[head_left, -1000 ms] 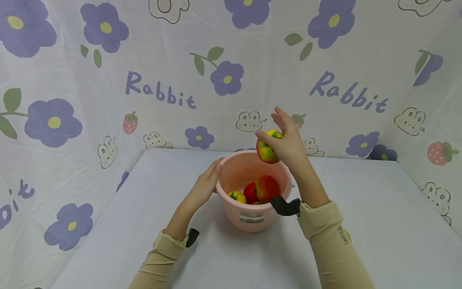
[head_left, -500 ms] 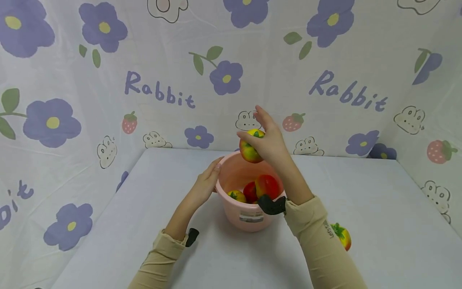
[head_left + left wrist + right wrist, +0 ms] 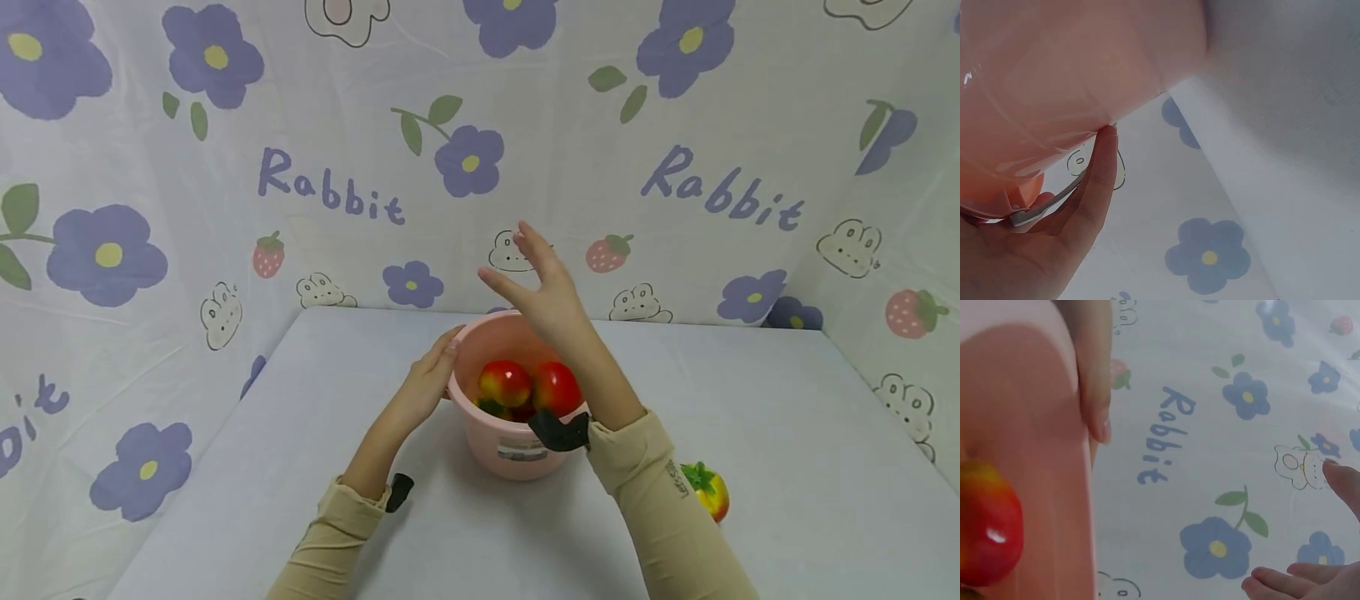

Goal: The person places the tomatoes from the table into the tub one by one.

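A pink bucket (image 3: 480, 437) stands upright in the middle of the table. My left hand (image 3: 425, 385) grips its left side at the rim; in the left wrist view the fingers (image 3: 1102, 164) curl under by the thin grey handle (image 3: 1054, 201). Over the bucket's right half hangs my right hand (image 3: 555, 308), fingers spread and holding nothing. Inside lie several red-and-yellow round fruits with green leafy tops, among them a front-left fruit (image 3: 506, 383) and a right-hand fruit (image 3: 557, 392). The right wrist view shows one glossy fruit (image 3: 991, 531) against the pink inner wall.
Another such fruit (image 3: 712, 496) lies on the white table (image 3: 787, 417) to the right, partly hidden by the right sleeve (image 3: 660, 500). A patterned curtain (image 3: 337, 100) with flowers and rabbits rises behind the table and along both sides.
My right hand has moved left over the bucket and let go of its fruit, which now lies inside at front left. The left hand has stayed at the rim.
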A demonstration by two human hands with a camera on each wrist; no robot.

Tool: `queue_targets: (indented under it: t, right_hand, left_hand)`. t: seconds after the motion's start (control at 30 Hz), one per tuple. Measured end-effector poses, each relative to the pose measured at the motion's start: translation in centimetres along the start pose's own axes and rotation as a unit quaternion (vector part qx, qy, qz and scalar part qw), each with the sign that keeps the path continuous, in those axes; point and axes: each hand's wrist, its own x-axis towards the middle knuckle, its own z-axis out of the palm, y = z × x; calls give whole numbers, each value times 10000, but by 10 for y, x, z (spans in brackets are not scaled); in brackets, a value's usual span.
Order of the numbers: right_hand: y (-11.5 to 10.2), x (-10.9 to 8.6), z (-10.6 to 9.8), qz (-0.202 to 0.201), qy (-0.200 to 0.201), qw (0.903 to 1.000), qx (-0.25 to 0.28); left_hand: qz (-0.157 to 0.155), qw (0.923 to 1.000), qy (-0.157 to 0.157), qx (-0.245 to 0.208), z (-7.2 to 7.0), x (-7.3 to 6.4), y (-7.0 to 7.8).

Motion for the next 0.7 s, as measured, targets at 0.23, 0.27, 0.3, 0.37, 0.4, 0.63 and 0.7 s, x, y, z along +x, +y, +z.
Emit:
queue_targets:
  t: [0.23,0.27,0.3,0.37,0.4,0.63,0.7]
  right_hand:
    - [12,-4,-7,192,46,9998,86]
    - [13,-5,-8,208,49,9997,79]
    - [14,-6,-9,229,46,9997,78]
    - [17,-6,-10,275,46,9996,48]
    - [18,-7,-11,298,46,9995,26]
    - [30,-13,-17,344,165,9993,61]
    - [34,-15,-18,330,200,9992,121]
  left_hand:
    - [49,10000,32,-37,1,1,-2]
    - [42,10000,35,-31,2,1,-2]
    - [38,10000,37,-26,2,1,-2]
    - [37,10000,42,-28,2,1,-2]
    - [42,10000,47,-30,2,1,-2]
    - [68,9999,68,-40,1,0,-1]
    - [73,9999,58,-49,1,0,-1]
